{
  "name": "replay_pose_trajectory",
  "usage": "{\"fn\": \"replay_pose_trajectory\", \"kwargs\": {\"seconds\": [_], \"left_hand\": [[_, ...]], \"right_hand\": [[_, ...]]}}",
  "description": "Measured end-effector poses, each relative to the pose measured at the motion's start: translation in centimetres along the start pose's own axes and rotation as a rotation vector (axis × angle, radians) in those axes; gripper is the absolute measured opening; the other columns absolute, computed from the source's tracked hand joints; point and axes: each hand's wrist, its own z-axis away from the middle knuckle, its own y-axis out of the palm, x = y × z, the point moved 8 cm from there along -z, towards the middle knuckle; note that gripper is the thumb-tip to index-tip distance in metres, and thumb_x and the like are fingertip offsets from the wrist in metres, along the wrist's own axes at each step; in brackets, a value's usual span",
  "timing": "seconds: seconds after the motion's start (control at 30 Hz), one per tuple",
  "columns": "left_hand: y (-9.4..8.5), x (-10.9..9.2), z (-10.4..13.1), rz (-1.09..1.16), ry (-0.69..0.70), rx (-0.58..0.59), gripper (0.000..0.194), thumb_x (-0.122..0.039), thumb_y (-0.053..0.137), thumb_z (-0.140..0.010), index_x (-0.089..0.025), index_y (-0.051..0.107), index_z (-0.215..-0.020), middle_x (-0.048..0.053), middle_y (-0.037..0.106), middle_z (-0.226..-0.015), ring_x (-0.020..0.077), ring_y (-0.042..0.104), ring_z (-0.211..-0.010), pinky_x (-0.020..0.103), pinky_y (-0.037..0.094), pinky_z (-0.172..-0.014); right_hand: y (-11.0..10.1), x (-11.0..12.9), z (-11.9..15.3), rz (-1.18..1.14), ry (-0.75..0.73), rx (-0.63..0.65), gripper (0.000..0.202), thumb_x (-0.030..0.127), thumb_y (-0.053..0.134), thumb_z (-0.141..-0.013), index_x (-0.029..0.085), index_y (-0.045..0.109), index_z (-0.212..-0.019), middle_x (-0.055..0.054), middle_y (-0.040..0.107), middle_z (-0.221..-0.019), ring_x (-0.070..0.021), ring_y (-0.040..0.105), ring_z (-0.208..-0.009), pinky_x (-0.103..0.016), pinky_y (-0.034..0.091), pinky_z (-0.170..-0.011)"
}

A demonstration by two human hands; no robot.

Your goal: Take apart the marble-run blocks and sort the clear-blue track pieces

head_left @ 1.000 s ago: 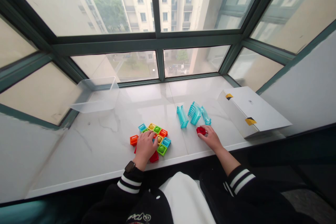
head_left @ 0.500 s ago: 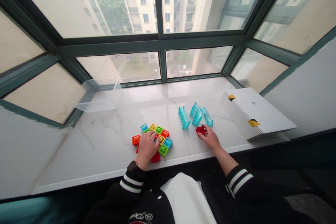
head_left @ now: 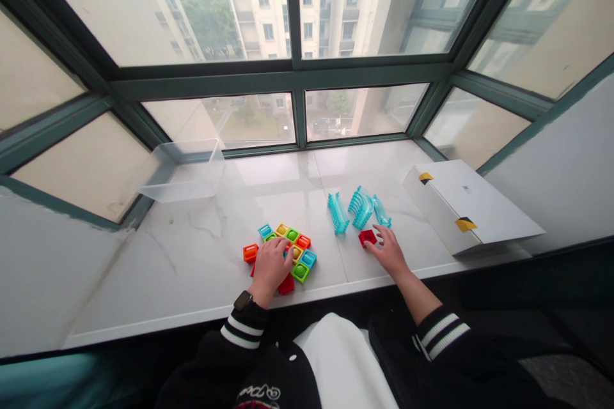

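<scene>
Over a cluster of colourful toy blocks (head_left: 300,272), in green, yellow, orange, blue and red, my left hand (head_left: 271,265) rests with its fingers curled down. What it grips, if anything, is hidden beneath it. An orange block (head_left: 250,253) lies at the cluster's left edge. My right hand (head_left: 389,254) is open, thumb and fingers apart, just right of a red block (head_left: 367,238) on the counter. Behind that block lie clear turquoise track pieces: a straight one (head_left: 338,213), a curved one (head_left: 361,208) and a smaller one (head_left: 382,211).
A clear plastic bin (head_left: 185,185) stands at the back left of the white marble-patterned sill (head_left: 192,268). On the right is a white box (head_left: 474,201) with yellow-and-black tape tabs. Green-framed windows enclose the back and sides.
My right hand has let go of the red block and opened, shifting slightly right. The red block stays on the counter. My left hand stays over the cluster.
</scene>
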Motion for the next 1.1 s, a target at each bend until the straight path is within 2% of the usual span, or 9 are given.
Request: {"fn": "replay_pose_trajectory", "kwargs": {"seconds": [0.13, 0.27, 0.37, 0.5, 0.63, 0.77, 0.87, 0.97, 1.1], "left_hand": [[0.1, 0.4, -0.1, 0.065, -0.016, -0.008, 0.029, -0.036, 0.047, -0.104, -0.022, 0.071, -0.113, 0.012, 0.074, -0.120, 0.0313, 0.068, -0.114, 0.050, 0.052, -0.102], [0.4, 1.5, -0.1, 0.185, -0.072, -0.055, 0.035, -0.029, 0.038, -0.105, -0.023, 0.069, -0.121, 0.010, 0.074, -0.124, 0.0281, 0.067, -0.120, 0.047, 0.053, -0.108], [0.6, 2.4, 0.0, 0.247, -0.120, -0.087, 0.039, -0.019, 0.038, -0.101, -0.022, 0.067, -0.127, 0.010, 0.073, -0.128, 0.0262, 0.067, -0.123, 0.046, 0.053, -0.111], [0.8, 2.7, 0.2, 0.253, -0.125, -0.090, 0.049, -0.007, 0.041, -0.090, -0.019, 0.066, -0.130, 0.012, 0.072, -0.130, 0.0254, 0.066, -0.125, 0.044, 0.052, -0.113], [0.6, 3.2, 0.4, 0.337, -0.153, -0.126, 0.050, -0.006, 0.040, -0.089, -0.019, 0.064, -0.131, 0.012, 0.072, -0.131, 0.0246, 0.066, -0.125, 0.045, 0.052, -0.113], [-0.1, 3.6, 0.6, 0.445, -0.188, -0.183, 0.040, -0.017, 0.038, -0.100, -0.022, 0.062, -0.131, 0.010, 0.071, -0.129, 0.0240, 0.067, -0.123, 0.047, 0.053, -0.112], [-0.7, 3.4, 0.7, 0.477, -0.197, -0.209, 0.035, -0.029, 0.037, -0.106, -0.022, 0.061, -0.131, 0.011, 0.071, -0.128, 0.0248, 0.068, -0.121, 0.047, 0.053, -0.111], [-1.0, 3.1, 0.7, 0.506, -0.184, -0.208, 0.038, -0.037, 0.034, -0.110, -0.022, 0.062, -0.131, 0.011, 0.072, -0.126, 0.0242, 0.068, -0.119, 0.045, 0.053, -0.110], [-0.8, 3.1, 0.9, 0.524, -0.171, -0.190, 0.043, -0.043, 0.031, -0.111, -0.022, 0.062, -0.133, 0.012, 0.071, -0.128, 0.0245, 0.067, -0.121, 0.045, 0.053, -0.110]], "right_hand": [[-1.7, 1.9, 1.5, 0.004, -0.050, -0.067, 0.051, 0.052, 0.066, -0.089, 0.023, 0.066, -0.132, -0.016, 0.064, -0.132, -0.0318, 0.067, -0.114, -0.049, 0.060, -0.096], [-1.2, 4.5, 2.7, -0.035, -0.122, -0.010, 0.032, 0.048, 0.062, -0.095, 0.027, 0.073, -0.117, -0.012, 0.073, -0.118, -0.0308, 0.069, -0.107, -0.049, 0.060, -0.097], [1.2, 6.9, 3.3, -0.091, -0.191, 0.146, 0.026, 0.044, 0.060, -0.098, 0.028, 0.074, -0.112, -0.009, 0.076, -0.109, -0.0281, 0.072, -0.097, -0.046, 0.061, -0.092], [6.0, 11.4, 4.6, -0.143, -0.330, 0.385, 0.021, 0.034, 0.059, -0.098, 0.027, 0.075, -0.111, -0.007, 0.075, -0.103, -0.0244, 0.072, -0.092, -0.041, 0.061, -0.085], [10.8, 15.7, 5.7, -0.166, -0.425, 0.521, 0.030, 0.024, 0.063, -0.094, 0.027, 0.071, -0.123, -0.006, 0.073, -0.112, -0.0225, 0.071, -0.096, -0.039, 0.060, -0.087], [15.4, 18.9, 5.9, -0.075, -0.468, 0.556, 0.058, 0.027, 0.079, -0.084, 0.029, 0.062, -0.140, -0.011, 0.067, -0.133, -0.0305, 0.065, -0.121, -0.050, 0.053, -0.107], [18.3, 20.2, 6.0, 0.025, -0.452, 0.559, 0.068, 0.033, 0.086, -0.079, 0.024, 0.061, -0.142, -0.016, 0.065, -0.134, -0.0365, 0.061, -0.124, -0.056, 0.052, -0.106], [19.9, 20.4, 6.0, 0.112, -0.407, 0.524, 0.053, 0.034, 0.083, -0.081, 0.021, 0.066, -0.129, -0.017, 0.067, -0.122, -0.0377, 0.062, -0.115, -0.058, 0.051, -0.100], [20.1, 20.1, 5.9, 0.108, -0.368, 0.486, 0.034, 0.031, 0.079, -0.082, 0.022, 0.069, -0.114, -0.013, 0.067, -0.115, -0.0336, 0.062, -0.109, -0.052, 0.052, -0.097]]}}
